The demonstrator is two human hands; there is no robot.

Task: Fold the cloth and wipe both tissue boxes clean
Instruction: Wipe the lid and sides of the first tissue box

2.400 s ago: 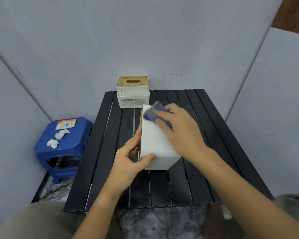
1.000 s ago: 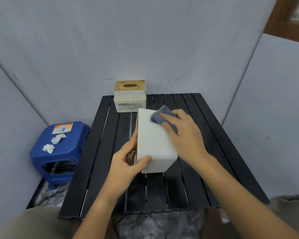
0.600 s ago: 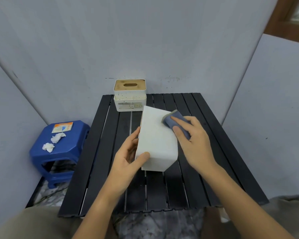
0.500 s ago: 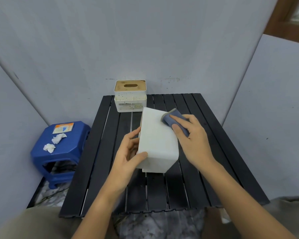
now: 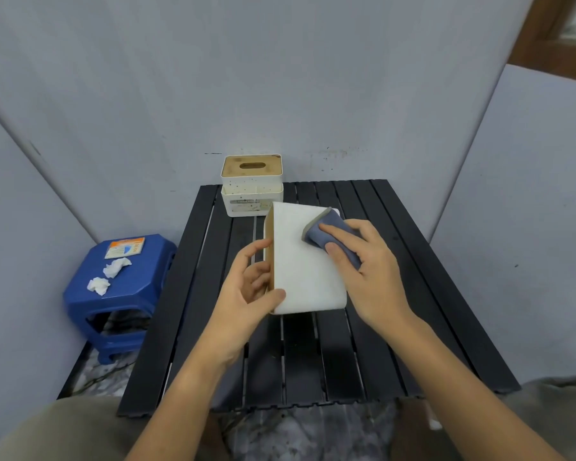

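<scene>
Over the slatted black surface, the left hand grips a plain white box tipped on its side; right hand fingers press a folded blue cloth on its far corner. Behind stands a speckled box, tan-lidded.

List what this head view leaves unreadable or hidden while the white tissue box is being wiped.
- White tissue box: its underside and far faces are turned away.
- Folded cloth: partly covered by the right hand.
- Speckled tissue box: its label print is too small to read.
- Blue stool: the card's text is too small.
- Black slatted table: legs hidden under its top.
</scene>
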